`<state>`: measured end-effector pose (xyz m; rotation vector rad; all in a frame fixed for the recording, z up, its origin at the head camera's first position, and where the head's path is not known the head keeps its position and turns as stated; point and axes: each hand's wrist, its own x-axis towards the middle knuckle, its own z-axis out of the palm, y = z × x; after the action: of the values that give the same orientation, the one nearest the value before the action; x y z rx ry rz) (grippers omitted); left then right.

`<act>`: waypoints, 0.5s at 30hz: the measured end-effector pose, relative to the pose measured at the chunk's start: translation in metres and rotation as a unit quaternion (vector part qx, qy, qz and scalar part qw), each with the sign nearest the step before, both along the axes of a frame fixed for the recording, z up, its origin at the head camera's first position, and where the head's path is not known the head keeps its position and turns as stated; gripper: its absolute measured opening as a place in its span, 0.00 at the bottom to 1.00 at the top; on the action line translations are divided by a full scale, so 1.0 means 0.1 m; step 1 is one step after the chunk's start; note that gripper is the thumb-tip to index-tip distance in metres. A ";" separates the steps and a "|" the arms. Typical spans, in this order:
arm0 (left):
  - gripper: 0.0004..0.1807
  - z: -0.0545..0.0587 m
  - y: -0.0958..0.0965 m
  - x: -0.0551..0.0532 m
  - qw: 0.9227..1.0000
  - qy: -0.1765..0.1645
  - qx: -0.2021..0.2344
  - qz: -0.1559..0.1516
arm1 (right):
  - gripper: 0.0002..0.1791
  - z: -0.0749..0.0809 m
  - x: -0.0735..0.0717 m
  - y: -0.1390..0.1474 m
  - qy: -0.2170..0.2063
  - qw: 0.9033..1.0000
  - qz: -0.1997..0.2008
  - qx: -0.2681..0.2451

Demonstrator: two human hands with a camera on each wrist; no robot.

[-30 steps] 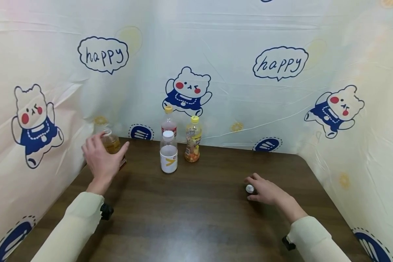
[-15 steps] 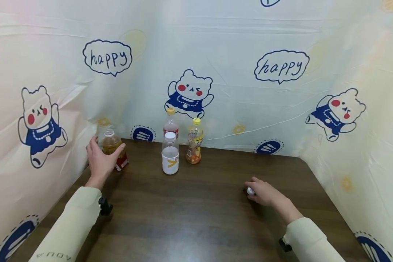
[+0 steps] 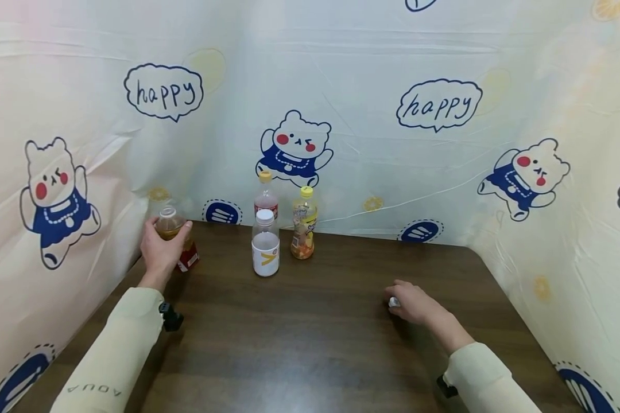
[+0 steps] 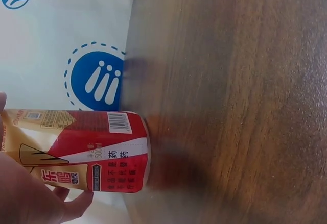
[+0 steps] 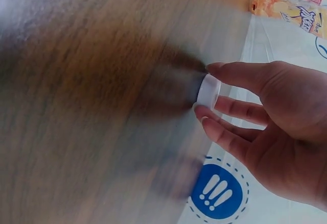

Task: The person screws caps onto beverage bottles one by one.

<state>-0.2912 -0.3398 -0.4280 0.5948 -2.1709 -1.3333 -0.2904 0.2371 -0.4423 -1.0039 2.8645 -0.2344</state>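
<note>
At the table's back left corner, my left hand (image 3: 159, 251) grips an amber drink bottle (image 3: 188, 256), its thumb and fingers around the upper body. In the left wrist view, the bottle's red and gold label (image 4: 110, 150) faces the camera, and its base stands on the table. Over at the right of the table, my right hand (image 3: 415, 302) pinches a small white bottle cap (image 5: 208, 90) between thumb and fingertips. The cap is at the tabletop; whether it still touches the wood I cannot tell.
Along the back stand a clear bottle with a white label (image 3: 266, 255), a yellow-capped bottle with orange contents (image 3: 303, 232), and a bottle with an orange cap and red label (image 3: 265, 198). A printed curtain (image 3: 372, 149) encloses the brown table (image 3: 289, 344).
My left hand has come down onto the amber bottle and now holds it. The right hand's fingers have closed in on the white cap, staying about in place.
</note>
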 end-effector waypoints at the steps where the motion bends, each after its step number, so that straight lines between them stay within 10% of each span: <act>1: 0.50 0.00 0.00 0.00 1.000 0.000 0.002 0.001 | 0.10 0.00 0.00 0.00 0.001 1.000 0.000 -0.002; 15: 0.50 -0.02 0.00 0.01 1.000 -0.009 0.003 0.004 | 0.08 -0.02 -0.04 -0.02 -0.033 0.999 -0.018 -0.009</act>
<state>-0.2901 -0.3393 -0.4303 0.6185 -2.1776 -1.3362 -0.2947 0.2353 -0.4442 -0.9307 2.8281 -0.2898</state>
